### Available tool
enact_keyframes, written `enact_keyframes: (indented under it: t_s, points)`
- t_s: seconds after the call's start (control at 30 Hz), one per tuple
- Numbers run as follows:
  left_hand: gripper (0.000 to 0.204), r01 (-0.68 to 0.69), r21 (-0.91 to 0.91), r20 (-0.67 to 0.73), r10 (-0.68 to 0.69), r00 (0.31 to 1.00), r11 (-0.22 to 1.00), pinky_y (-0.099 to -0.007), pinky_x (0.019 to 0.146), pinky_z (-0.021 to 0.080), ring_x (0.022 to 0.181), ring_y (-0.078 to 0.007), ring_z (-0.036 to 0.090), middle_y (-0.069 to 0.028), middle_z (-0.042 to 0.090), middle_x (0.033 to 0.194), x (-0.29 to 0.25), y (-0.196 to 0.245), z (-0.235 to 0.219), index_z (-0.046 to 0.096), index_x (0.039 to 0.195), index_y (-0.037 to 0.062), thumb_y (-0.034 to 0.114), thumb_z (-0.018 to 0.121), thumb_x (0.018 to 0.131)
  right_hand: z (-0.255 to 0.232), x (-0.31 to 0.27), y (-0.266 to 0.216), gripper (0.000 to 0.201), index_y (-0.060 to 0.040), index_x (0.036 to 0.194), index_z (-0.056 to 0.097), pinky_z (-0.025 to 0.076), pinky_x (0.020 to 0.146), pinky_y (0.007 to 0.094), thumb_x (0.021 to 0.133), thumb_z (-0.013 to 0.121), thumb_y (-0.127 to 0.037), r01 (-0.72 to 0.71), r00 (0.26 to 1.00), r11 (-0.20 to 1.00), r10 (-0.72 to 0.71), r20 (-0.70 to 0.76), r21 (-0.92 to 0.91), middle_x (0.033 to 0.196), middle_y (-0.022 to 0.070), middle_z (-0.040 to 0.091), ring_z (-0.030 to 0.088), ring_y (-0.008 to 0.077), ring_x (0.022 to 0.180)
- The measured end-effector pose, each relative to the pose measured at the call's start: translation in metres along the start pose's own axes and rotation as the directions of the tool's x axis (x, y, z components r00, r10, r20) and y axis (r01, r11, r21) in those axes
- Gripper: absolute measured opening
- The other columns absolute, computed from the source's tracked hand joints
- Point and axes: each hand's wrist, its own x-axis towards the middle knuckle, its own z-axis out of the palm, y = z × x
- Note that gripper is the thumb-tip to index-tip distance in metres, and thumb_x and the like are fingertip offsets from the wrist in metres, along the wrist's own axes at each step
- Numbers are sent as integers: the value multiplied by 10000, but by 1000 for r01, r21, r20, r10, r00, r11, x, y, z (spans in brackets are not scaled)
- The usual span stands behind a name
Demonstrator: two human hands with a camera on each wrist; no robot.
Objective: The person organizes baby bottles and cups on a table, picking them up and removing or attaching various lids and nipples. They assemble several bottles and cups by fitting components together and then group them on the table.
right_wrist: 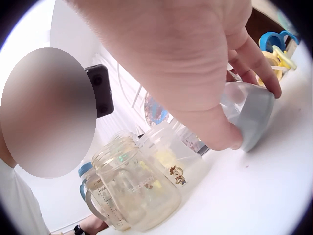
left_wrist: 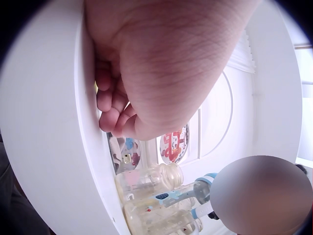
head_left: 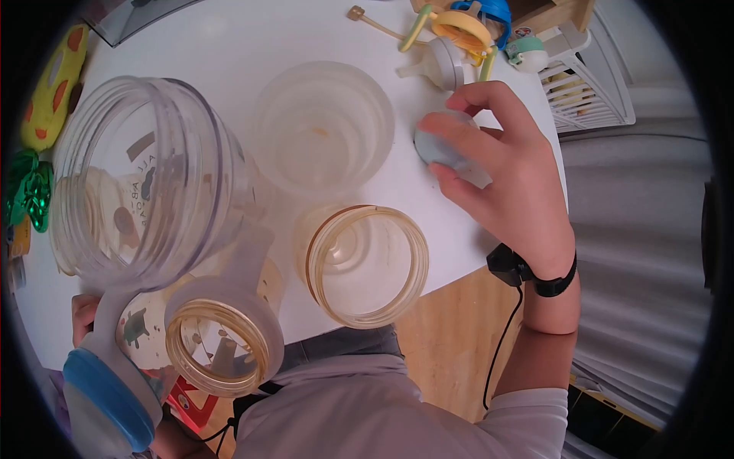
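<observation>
At the table's right side my right hand (head_left: 520,172) grips a translucent, dome-shaped bottle cap (head_left: 437,149), fingers and thumb around its sides. In the right wrist view the cap (right_wrist: 258,117) is tipped sideways, its grey-blue wall close over the white tabletop. My left hand (left_wrist: 166,73) is at the table's edge, fingers loosely curled with nothing visible in them; bottles mostly hide it in the head view. Nearest my right hand are a frosted, round container (head_left: 271,126) and an amber-tinted, lidless bottle (head_left: 420,260).
A large clear bottle (head_left: 218,145), an amber handled bottle (head_left: 271,340) and a blue-ringed bottle (head_left: 115,394) crowd the left. Behind my right hand lie a nipple top (head_left: 447,65) and a yellow ring with green handles (head_left: 459,29). A white slatted basket (head_left: 612,111) stands beyond.
</observation>
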Motion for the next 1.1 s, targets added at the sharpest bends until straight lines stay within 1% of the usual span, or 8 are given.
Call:
enact_keyframes:
  t_s: [0.23, 0.33, 0.37, 0.43, 0.63, 0.77, 0.83, 1.1]
  points:
    - [172, -22, 8, 2, 22, 1000, 1000, -340, 916, 450, 971, -216, 556, -94, 550, 999, -9, -20, -19, 617, 1051, 30, 125, 712, 944, -4, 13, -11, 490, -105, 1152, 785, 583, 806, 364, 689, 824, 49, 158, 986, 972, -148, 72, -171, 1183, 83, 656, 663, 287, 1006]
    - [170, -37, 12, 9, 36, 999, 999, -340, 913, 450, 969, -215, 554, -93, 549, 998, -12, -26, -27, 617, 1051, 31, 125, 710, 945, -5, 16, -11, 495, -119, 1160, 786, 583, 821, 346, 697, 819, 55, 197, 979, 968, -188, 75, -156, 1163, 83, 669, 669, 281, 1023]
    - [170, -46, 11, 12, 46, 999, 999, -340, 912, 449, 968, -215, 554, -93, 549, 998, -11, -27, -30, 617, 1051, 31, 125, 710, 946, -6, 15, -5, 495, -119, 1160, 786, 583, 821, 346, 697, 819, 55, 192, 981, 968, -183, 71, -162, 1163, 83, 669, 669, 281, 1023]
    - [168, -68, 6, 8, 68, 998, 998, -340, 910, 449, 966, -215, 552, -93, 548, 997, -9, -31, -33, 616, 1052, 31, 125, 709, 946, -3, 7, 11, 422, -99, 1144, 775, 599, 838, 381, 736, 806, 4, 28, 999, 992, -30, 15, 121, 1140, 73, 645, 672, 276, 1046]
    - [165, -87, -4, 13, 87, 996, 996, -339, 904, 447, 962, -214, 549, -93, 545, 994, -12, -47, -32, 616, 1052, 32, 124, 706, 949, 6, -21, 19, 395, -92, 1174, 761, 584, 911, 374, 790, 800, -8, -173, 970, 952, 209, -121, 253, 1198, 99, 699, 714, 287, 1045]
    - [162, -110, 13, 31, 110, 993, 994, -339, 901, 446, 959, -213, 546, -92, 544, 993, -9, -51, -39, 615, 1052, 33, 124, 704, 951, 12, -20, 20, 395, -92, 1185, 756, 588, 895, 370, 799, 806, -19, -112, 975, 946, 163, -149, 303, 1216, 100, 710, 721, 288, 998]
    - [161, -112, 20, 29, 111, 993, 994, -339, 899, 446, 957, -213, 545, -92, 543, 992, -11, -53, -41, 615, 1053, 34, 124, 703, 952, 15, -20, 18, 396, -93, 1196, 755, 602, 811, 351, 809, 813, -33, -56, 983, 971, 95, -159, 234, 1229, 96, 710, 726, 268, 930]
    - [156, -105, 40, 37, 104, 994, 994, -339, 891, 444, 951, -212, 540, -91, 540, 988, -21, -69, -48, 614, 1053, 36, 123, 700, 956, 17, -20, 10, 394, -104, 1202, 761, 601, 667, 315, 816, 821, -47, -72, 987, 982, 95, -132, 172, 1219, 94, 710, 723, 228, 831]
